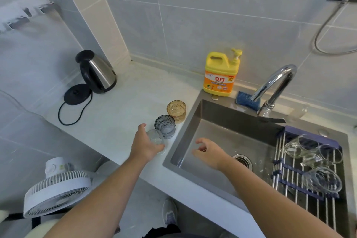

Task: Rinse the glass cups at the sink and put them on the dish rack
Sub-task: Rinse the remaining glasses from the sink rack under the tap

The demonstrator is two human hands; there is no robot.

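Grey-tiled kitchen corner; white desk [119,114] with a steel sink [222,110] let into its right end.

Done, as judged: several clear glass cups [322,180] already lie on the dish rack [316,212], which spans the sink's right side. Count uncertain, since the glass overlaps glass.

Left: three cups in a row on the desk, along the sink's left rim.
- The amber cup [176,110] is nearest the wall.
- The smoky grey cup [165,126] is next to it.
- The clear cup [154,137] is nearest the front edge.

So roughly half remain.

Left grip [146,147]: thumb and fingers curled round the clear cup. I cannot tell whether it is off the desk yet.

Right grip [210,152]: fingers loosely spread, holding nothing, poised over the basin near the drain.

Step in hand, probably: fetching the next cup for rinsing. No stream shows at the tap [276,85].

Other items:
- A yellow detergent jug [220,75] stands at the sink's back-left corner.
- A blue scrubber [245,100] lies behind the tap.
- A kettle [96,72] stands off its base toward the desk's back-left corner.

Hard to make out: a faint glassy shape right of the tap's foot. The rack's lower end is cut off by the frame — more cups may sit there. The clear cup's base is hidden by the fingers.
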